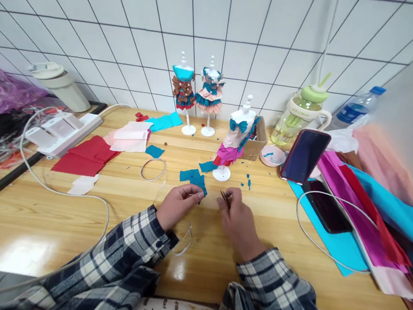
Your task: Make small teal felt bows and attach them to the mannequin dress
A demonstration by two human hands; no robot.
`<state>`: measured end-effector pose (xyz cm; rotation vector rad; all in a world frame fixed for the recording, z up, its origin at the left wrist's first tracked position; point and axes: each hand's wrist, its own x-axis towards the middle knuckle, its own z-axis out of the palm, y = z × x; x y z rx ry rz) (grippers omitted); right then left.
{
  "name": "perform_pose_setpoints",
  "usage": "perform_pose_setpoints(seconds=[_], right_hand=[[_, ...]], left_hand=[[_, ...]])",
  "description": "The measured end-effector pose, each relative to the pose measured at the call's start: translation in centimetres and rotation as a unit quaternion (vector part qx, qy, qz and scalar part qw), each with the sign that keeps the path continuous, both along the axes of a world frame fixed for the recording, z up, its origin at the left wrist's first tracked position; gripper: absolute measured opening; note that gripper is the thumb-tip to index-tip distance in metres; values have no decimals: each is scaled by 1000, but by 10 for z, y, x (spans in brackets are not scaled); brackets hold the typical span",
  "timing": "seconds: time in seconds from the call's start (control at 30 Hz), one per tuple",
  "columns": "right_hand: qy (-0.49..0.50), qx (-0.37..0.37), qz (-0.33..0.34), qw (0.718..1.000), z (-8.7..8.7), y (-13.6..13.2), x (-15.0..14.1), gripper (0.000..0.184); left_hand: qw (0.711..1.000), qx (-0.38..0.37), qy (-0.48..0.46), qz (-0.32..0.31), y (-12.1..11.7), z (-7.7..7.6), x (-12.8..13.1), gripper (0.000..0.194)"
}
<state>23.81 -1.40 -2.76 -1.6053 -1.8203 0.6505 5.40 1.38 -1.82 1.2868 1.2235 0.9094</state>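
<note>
My left hand (pixel 180 203) pinches a small teal piece of crepe paper (pixel 200 182) between thumb and fingers, just above the table. Across from it, my right hand (pixel 235 217) is closed on a small metal tool with two pointed tips (pixel 223 195); its handle is hidden in my fingers, so its kind cannot be made out. The tips point left, apart from the paper. Behind my hands stands a small dress form (pixel 240 124) in a white top with a teal bow and a magenta skirt. Another teal scrap (pixel 208 166) lies by its base.
Two dressed forms stand behind, one with brown bows (pixel 183 90), one in teal and peach (pixel 209 93). A bracelet-like ring (pixel 153 169) and red paper (pixel 86 155) lie left. To the right are a propped phone (pixel 305 156), another phone (pixel 329 206), coloured sheets and a looping cable.
</note>
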Motion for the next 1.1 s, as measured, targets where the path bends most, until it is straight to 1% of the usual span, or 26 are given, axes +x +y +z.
perform_pose_setpoints(seconds=[0.13,0.27,0.53,0.73,0.9,1.1], right_hand=[[83,-33,74,993,-3,-8,-13,22],[111,-69,98,987,-4,-6,-15,33],[129,-76,111,982,-6,-4,-15,31],[114,-83,108,984,-9,-4,-15,29],[111,-86,111,984,-9,-4,-14,30],[106,-90,116,984,-9,-3,-13,33]], left_hand=[[1000,8,-18,7,-1,-1,2,25],[1000,14,-9,-6,-2,-2,4,26],[999,18,18,-23,-1,-6,5,25],[996,52,53,-55,-1,-5,6,22],[994,70,62,-55,-1,-6,6,20],[994,69,66,-59,-2,-8,5,20]])
